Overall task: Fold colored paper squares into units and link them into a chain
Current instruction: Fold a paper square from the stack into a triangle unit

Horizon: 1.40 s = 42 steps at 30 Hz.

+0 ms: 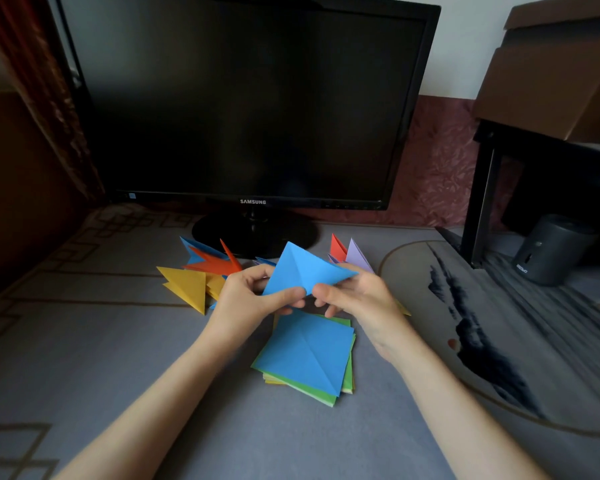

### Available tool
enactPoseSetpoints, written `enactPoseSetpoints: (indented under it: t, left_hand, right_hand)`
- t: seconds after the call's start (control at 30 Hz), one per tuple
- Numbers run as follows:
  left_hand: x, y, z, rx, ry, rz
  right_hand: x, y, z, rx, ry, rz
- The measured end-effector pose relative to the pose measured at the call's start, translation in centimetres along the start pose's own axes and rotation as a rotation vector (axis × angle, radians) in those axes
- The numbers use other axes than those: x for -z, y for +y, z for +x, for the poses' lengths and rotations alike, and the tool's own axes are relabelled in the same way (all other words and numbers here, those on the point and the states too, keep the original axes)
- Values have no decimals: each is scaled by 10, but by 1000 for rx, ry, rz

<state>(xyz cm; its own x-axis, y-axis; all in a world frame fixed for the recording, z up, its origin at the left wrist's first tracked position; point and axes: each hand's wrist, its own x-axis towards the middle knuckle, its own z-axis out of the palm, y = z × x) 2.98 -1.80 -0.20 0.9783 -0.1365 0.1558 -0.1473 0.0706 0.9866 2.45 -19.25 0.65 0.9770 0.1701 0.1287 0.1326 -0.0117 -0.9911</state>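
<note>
Left hand [250, 299] and right hand [357, 296], raised at centre frame, are each pinched by thumb and fingers on the lower edge of the creased blue sheet [302, 268]. It is held aloft, it is judged, so its folds can be collapsed. Finished units [187, 285] are parked left of centre, out of the way. The stack of squares [305, 362] is kept just below the hands, within reach.

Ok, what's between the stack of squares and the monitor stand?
In the head view, the left hand and right hand pinch a blue sheet above that stretch; orange folded units lie just left of it.
</note>
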Motion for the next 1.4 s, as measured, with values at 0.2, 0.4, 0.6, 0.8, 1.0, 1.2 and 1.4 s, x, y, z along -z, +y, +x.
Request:
enactPoseSetpoints:
  t: [0.2, 0.4, 0.6, 0.8, 1.0, 1.2, 1.4]
  left_hand:
    - [-3, 1, -2, 9, -9, -74]
    - [-6, 4, -2, 28, -28, -145]
    - [-9, 5, -2, 38, -23, -183]
    - [-7, 4, -1, 45, -30, -159]
    - [-6, 2, 0, 41, -35, -136]
    - [-5, -2, 1, 20, -22, -121]
    - [0, -4, 3, 4, 15, -148]
  right_hand:
    - [-7, 6, 1, -8, 45, -59]
    - [-7, 8, 1, -10, 66, 105]
    - [-3, 6, 2, -12, 136, 201]
    - [1, 5, 4, 5, 208, 213]
    - [7, 3, 5, 15, 280, 238]
    - [11, 0, 6, 25, 339, 325]
    - [11, -2, 5, 3, 291, 318]
